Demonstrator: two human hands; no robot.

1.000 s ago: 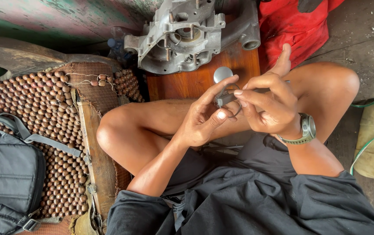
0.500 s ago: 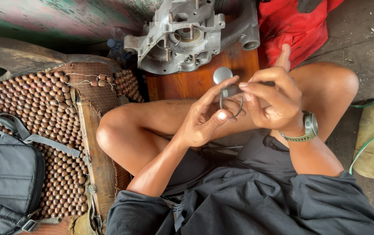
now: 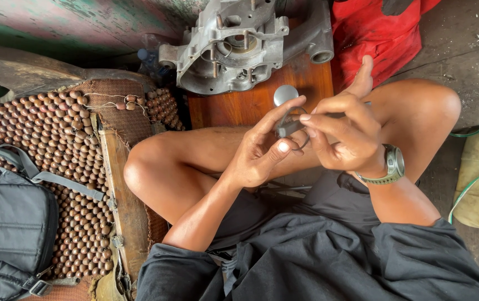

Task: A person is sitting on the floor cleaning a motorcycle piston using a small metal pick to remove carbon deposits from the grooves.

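Pinching a small metal part between left hand and right hand

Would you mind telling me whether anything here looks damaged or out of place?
The brown wooden bead seat mat is fraying at its top edge: a few loose beads on string trail off. Nothing else stands out.

Silver-grey disc with a dark stem. Dull grey metal casing on a reddish-brown wooden worktop. Bright red cloth. Brown bead mat, rows of round beads. Black bag with grey strap. Olive-grey watch. Dark grey shorts. Green cable.
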